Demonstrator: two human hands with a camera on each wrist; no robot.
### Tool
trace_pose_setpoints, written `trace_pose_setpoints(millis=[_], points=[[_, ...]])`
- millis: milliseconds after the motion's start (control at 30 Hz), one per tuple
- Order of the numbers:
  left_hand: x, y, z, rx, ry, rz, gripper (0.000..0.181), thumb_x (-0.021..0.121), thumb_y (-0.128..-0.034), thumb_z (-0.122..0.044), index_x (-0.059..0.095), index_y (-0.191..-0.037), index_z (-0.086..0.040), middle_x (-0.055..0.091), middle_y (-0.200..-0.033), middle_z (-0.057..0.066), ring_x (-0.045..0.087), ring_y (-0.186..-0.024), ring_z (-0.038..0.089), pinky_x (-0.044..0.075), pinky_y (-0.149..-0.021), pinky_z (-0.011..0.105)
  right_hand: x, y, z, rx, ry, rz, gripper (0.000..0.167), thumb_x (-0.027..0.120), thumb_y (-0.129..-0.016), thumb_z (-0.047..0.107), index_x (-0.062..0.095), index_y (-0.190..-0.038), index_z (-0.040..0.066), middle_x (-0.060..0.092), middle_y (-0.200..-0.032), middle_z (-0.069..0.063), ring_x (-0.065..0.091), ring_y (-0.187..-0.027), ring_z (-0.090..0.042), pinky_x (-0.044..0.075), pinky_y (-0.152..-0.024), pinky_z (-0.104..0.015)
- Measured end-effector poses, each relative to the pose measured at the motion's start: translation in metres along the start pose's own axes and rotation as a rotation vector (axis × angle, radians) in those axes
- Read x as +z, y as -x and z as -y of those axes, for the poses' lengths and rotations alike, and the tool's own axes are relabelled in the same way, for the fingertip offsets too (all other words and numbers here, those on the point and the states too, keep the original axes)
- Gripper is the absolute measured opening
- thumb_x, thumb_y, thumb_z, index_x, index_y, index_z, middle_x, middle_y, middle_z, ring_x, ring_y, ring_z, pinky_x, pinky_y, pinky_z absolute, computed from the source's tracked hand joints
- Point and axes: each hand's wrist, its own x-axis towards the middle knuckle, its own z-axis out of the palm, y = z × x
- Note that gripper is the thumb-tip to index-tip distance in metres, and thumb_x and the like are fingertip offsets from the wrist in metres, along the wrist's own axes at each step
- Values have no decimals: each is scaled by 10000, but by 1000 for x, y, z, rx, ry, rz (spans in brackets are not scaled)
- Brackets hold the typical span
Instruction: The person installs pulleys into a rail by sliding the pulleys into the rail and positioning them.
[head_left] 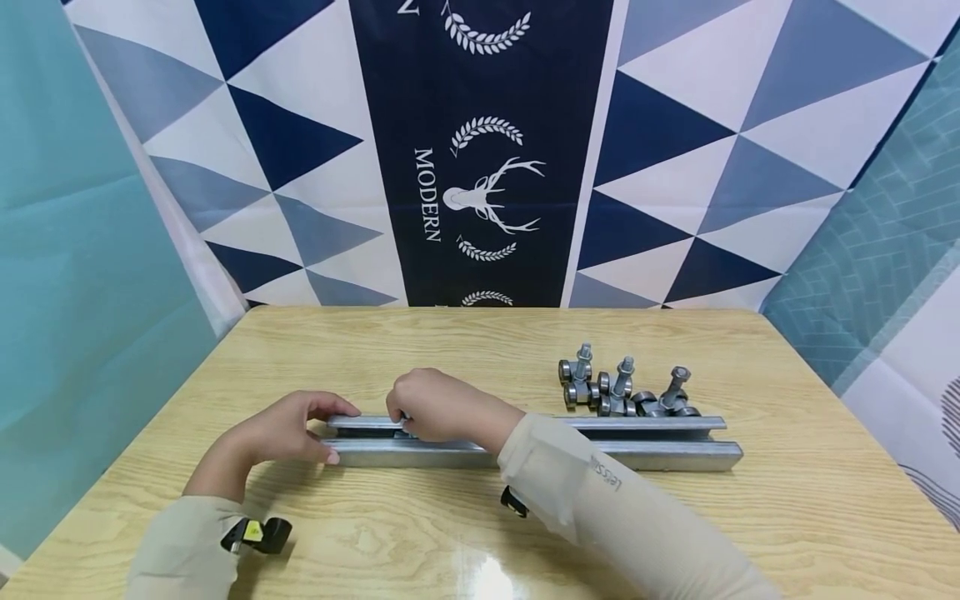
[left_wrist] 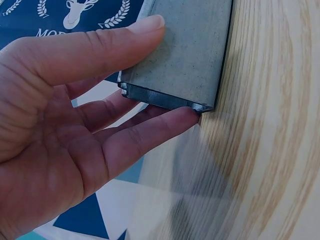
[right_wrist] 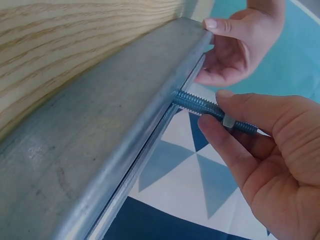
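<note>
A metal channel rail [head_left: 652,456] lies lengthwise on the table, its slot facing up. The left hand [head_left: 288,429] grips the rail's left end, thumb on the near side wall [left_wrist: 185,45] and fingers around the end and far side. Near that end, the right hand [head_left: 442,406] pinches a threaded bolt [right_wrist: 197,104] between thumb and fingers. The bolt stands out of the slot and carries a nut [right_wrist: 228,122]; its lower end is hidden inside the rail.
Behind the rail's right part stand three roller trolleys with bolts, one at the left [head_left: 577,379], one in the middle [head_left: 618,392], one at the right [head_left: 670,398]. The wooden table [head_left: 390,533] reaches back to a patterned cloth [head_left: 300,150].
</note>
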Motion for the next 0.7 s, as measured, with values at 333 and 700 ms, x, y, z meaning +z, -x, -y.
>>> trace_pose_setpoints(millis=[333,700], points=[[0,-1,1,2,-13,-2,505,863,-711,-84,657,-1171,-71,628,-1085,57,537,-1050,295,512,-873,441,4,-10,4,-9,-8,-16,142,706,-853,-6,749,-958,78,707,-937,6,628,-860,-81,495,-780,-185],[1,-1,1,1,-19,-8,491,866,-706,-83,662,-1153,-79,631,-1079,60,537,-1041,303,520,-868,457,5,-17,8,-7,-47,-42,98,716,-838,-10,675,-857,77,659,-814,22,546,-725,-67,455,-673,-171]])
